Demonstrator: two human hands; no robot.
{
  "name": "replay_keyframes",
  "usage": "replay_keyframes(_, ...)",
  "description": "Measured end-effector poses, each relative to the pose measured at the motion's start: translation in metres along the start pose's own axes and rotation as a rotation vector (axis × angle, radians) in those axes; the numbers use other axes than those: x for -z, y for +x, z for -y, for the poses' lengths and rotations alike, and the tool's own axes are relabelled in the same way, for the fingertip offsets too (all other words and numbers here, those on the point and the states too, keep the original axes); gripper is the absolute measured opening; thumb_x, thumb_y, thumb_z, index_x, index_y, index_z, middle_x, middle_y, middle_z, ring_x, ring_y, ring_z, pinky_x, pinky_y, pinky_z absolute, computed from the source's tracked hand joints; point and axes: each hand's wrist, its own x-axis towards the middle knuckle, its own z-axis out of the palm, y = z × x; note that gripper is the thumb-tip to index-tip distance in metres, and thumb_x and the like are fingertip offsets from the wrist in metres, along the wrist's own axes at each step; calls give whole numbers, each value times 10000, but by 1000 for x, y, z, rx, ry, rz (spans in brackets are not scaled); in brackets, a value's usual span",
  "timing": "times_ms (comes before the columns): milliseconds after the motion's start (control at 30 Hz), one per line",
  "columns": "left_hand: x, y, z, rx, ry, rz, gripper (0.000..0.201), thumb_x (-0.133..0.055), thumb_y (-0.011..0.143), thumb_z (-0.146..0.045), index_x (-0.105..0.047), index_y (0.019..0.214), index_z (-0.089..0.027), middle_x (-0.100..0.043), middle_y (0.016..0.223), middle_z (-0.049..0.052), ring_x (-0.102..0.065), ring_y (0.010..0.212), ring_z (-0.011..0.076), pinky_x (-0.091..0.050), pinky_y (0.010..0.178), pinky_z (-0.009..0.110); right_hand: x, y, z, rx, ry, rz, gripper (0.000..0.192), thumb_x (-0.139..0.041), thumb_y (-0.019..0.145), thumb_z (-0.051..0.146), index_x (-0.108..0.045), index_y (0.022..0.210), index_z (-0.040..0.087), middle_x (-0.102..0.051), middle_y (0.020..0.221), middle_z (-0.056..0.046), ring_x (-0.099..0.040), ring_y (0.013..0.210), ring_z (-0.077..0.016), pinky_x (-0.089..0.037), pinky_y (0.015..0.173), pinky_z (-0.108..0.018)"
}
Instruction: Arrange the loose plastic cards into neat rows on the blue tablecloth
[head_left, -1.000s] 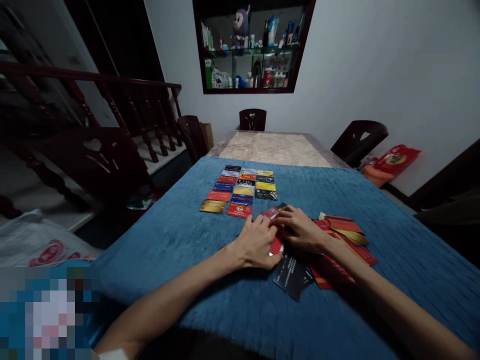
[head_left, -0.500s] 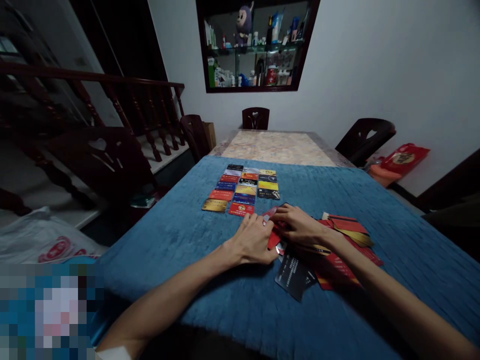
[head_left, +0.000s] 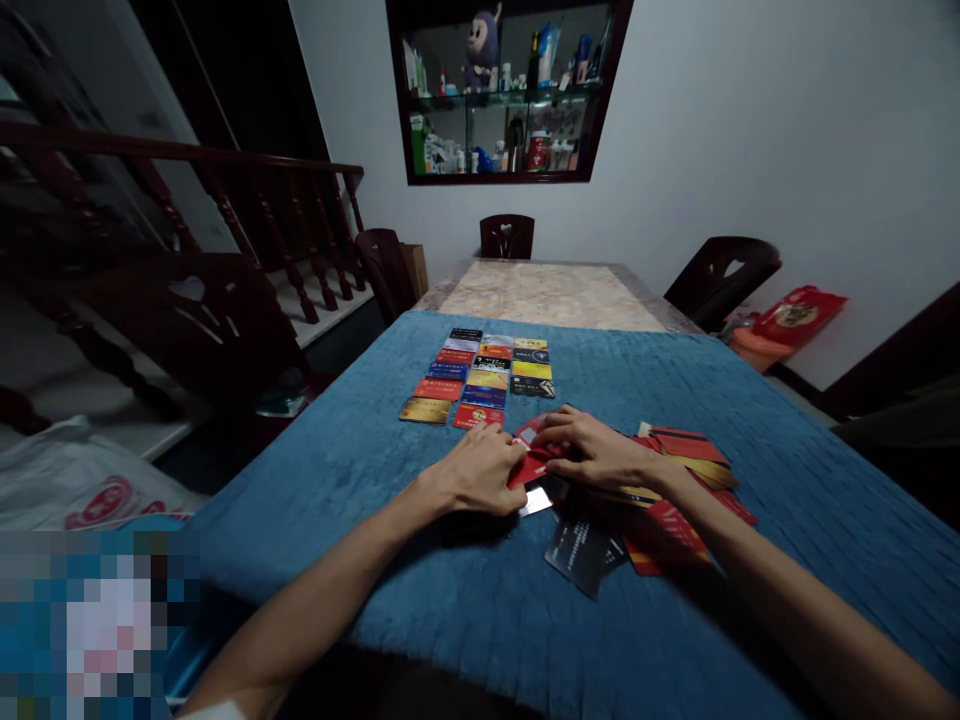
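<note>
Both hands meet at the middle of the table, and between them sits a red card (head_left: pixel 534 462). The left hand (head_left: pixel 476 478) lies knuckles up, fingers curled down, its tips on the card's left edge; whether it truly pinches the card or only presses on it, I cannot tell. The right hand (head_left: pixel 596 452) comes in from 3 o'clock, fingers stretched flat and half spread over the card's far side, thumb tucked toward it, touching it, no firm grasp to be seen. Just below the left fingertips, at 6 o'clock of the red card, a pale silvery card (head_left: pixel 537 500) catches the light, lying flat on the blue cloth (head_left: pixel 360 470). Out at 5 o'clock lies a black card (head_left: pixel 577 550) with fine white print, tilted. Under and beyond the right wrist, toward 3 o'clock, a loose heap (head_left: pixel 694 455) of red and gold cards fans out in overlapping layers. Up at 11 o'clock from the hands, a neat grid (head_left: pixel 480 378) of cards lies in three columns, gold, red, blue and yellow faces showing. Past the cloth at 12 o'clock the bare tabletop (head_left: pixel 551 295) runs to a dark chair (head_left: pixel 507 236), with a wall cabinet (head_left: pixel 506 90) above it.
</note>
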Motion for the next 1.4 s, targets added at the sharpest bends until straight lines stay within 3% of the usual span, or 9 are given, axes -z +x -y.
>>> replay_keyframes(100,-1,1,8,-29,-34,-25,218,-598,810,-357,-666,864,-157,-697,833,94,-637,808,239,-484,816,360,2,-1,1,13,30,-1,259,-654,858,350,-704,1074,216,-687,1130,-89,-563,1025,-252,-398,944,-452)
replay_keyframes(367,3,0,24,-64,-234,-55,168,-550,821,-203,-699,763,-155,-689,726,35,-604,674,149,-421,649,256,-8,1,-6,-22,47,-81,238,-564,821,106,-724,955,218,-715,959,-66,-588,950,-227,-442,898,-414)
replay_keyframes(500,6,-1,31,-51,-327,-130,222,-515,855,-152,-728,792,-153,-711,756,28,-604,688,129,-421,662,240,-9,1,-6,-18,78,-133,202,-538,874,134,-722,916,208,-713,899,-60,-606,885,-204,-466,843,-366)
replay_keyframes(633,6,0,37,-19,-335,-187,229,-508,857,-115,-724,784,-140,-716,760,32,-604,695,125,-421,667,232,-12,1,-7,-37,138,-199,225,-522,908,180,-727,996,206,-708,901,-61,-617,854,-189,-478,779,-317)
replay_keyframes(1000,1,0,44,33,-340,-186,264,-519,840,-94,-746,957,-162,-756,907,44,-674,829,159,-490,774,269,-18,1,-6,-76,137,-239,234,-525,889,182,-716,1023,208,-724,968,-66,-630,876,-192,-480,780,-312)
replay_keyframes(1400,-5,-1,44,0,-310,-148,265,-529,780,-65,-716,946,-151,-753,922,57,-665,829,172,-492,763,266,-21,1,-5,-56,1,-217,256,-546,857,163,-668,1081,186,-709,1009,-100,-620,931,-231,-458,833,-365)
